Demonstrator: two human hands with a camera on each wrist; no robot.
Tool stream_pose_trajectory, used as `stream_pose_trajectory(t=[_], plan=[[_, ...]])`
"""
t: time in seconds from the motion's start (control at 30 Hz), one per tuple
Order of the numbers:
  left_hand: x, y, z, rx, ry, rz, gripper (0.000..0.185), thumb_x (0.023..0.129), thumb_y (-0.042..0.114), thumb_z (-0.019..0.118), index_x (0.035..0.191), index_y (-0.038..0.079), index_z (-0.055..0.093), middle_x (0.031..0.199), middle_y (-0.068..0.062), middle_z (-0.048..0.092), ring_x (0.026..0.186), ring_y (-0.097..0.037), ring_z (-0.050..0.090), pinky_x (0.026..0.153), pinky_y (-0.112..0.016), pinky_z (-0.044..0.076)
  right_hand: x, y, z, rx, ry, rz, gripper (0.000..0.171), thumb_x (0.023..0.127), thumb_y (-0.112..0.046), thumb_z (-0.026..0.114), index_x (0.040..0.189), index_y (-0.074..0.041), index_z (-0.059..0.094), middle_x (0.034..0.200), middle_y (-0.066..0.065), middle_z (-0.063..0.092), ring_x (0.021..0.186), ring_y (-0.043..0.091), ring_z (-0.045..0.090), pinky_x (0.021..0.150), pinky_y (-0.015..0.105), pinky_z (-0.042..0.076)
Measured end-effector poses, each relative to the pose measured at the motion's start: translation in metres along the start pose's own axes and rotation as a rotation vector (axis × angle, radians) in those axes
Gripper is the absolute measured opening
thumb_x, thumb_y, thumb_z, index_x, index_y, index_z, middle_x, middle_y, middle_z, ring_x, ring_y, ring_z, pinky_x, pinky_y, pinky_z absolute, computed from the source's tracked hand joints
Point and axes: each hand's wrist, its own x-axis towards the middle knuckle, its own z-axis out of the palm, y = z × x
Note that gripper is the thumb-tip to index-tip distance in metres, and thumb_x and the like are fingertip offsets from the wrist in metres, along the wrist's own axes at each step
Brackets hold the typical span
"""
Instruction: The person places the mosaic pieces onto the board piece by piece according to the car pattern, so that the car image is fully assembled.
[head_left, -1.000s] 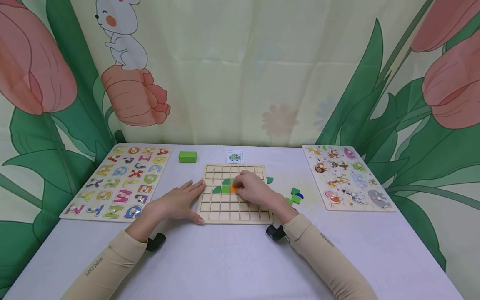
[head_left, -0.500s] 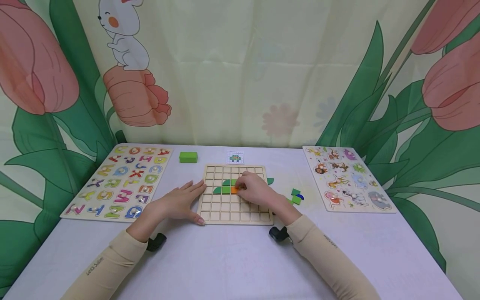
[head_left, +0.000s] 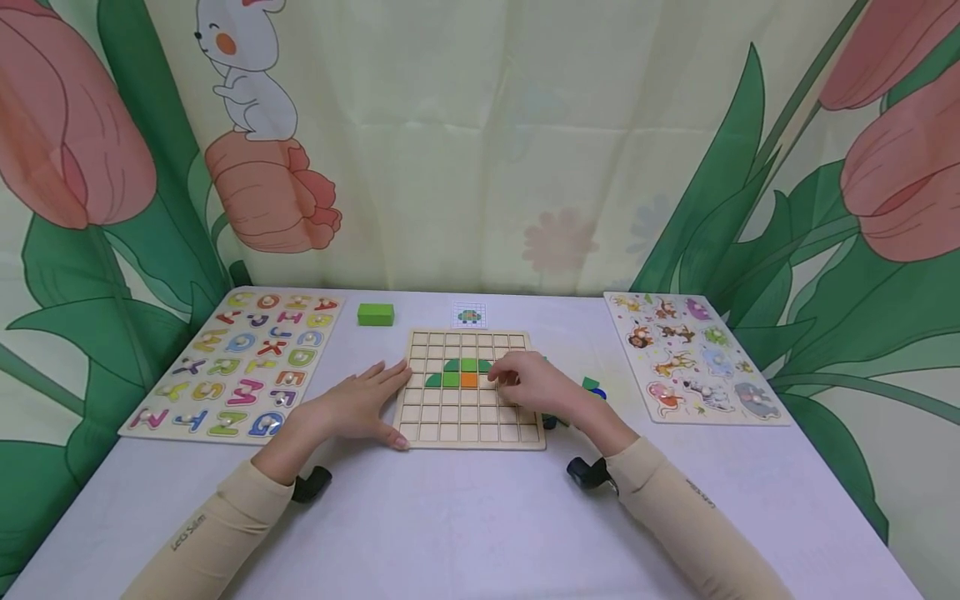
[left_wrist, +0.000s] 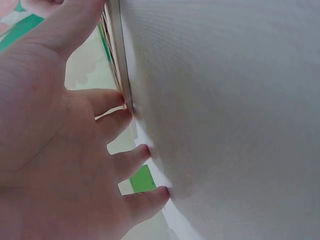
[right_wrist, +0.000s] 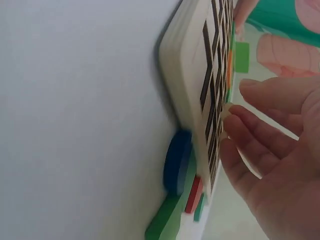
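A light wooden grid board [head_left: 435, 429] lies flat in the middle of the table. Set in its cells are an orange square [head_left: 468, 380], light green squares [head_left: 451, 379] and dark green curved pieces [head_left: 452, 365], forming a domed shape. My left hand [head_left: 356, 408] rests beside the board with spread, straight fingers; thumb and fingertips meet its left edge. Over the right part of the board hovers my right hand [head_left: 532, 385], fingertips just right of the pieces. In the right wrist view its thumb and fingers [right_wrist: 240, 165] stand apart with nothing between them.
Loose pieces lie by the board's right edge: a blue one [right_wrist: 176, 162], a red one [right_wrist: 194, 195] and green ones [right_wrist: 164, 217]. Behind the board are a pattern card [head_left: 468, 315] and a green block [head_left: 376, 314]. An alphabet puzzle [head_left: 247, 350] stands left, an animal puzzle [head_left: 693, 358] right.
My right hand has let go of the orange square and drawn back to the right, uncovering it and the dark green curved piece behind it. The left hand has stayed put.
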Motion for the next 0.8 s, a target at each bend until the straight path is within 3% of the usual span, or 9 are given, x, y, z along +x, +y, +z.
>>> stream_pose_trajectory(t=[0.4, 0.8], plan=[[0.000, 0.000, 0.000, -0.003, -0.001, -0.008, 0.120, 0.066, 0.069, 0.079, 0.159, 0.016, 0.023, 0.168, -0.004, 0.016, 0.154, -0.040, 0.013, 0.119, -0.067, 0.019, -0.020, 0.028, -0.019, -0.005, 0.101, 0.027, 0.018, 0.090, -0.004, 0.065, 0.105, -0.009, 0.073, 0.092, 0.001, 0.067, 0.084, 0.016, 0.057, 0.074, 0.029, 0.050], [0.000, 0.001, -0.002, -0.010, -0.008, -0.004, 0.120, 0.067, 0.068, 0.079, 0.159, 0.015, 0.024, 0.168, -0.004, 0.016, 0.154, -0.041, 0.013, 0.119, -0.067, 0.019, -0.027, 0.043, -0.024, -0.067, 0.078, 0.136, 0.025, 0.085, -0.004, 0.071, 0.109, -0.012, 0.073, 0.095, 0.000, 0.066, 0.086, 0.017, 0.057, 0.074, 0.029, 0.050]])
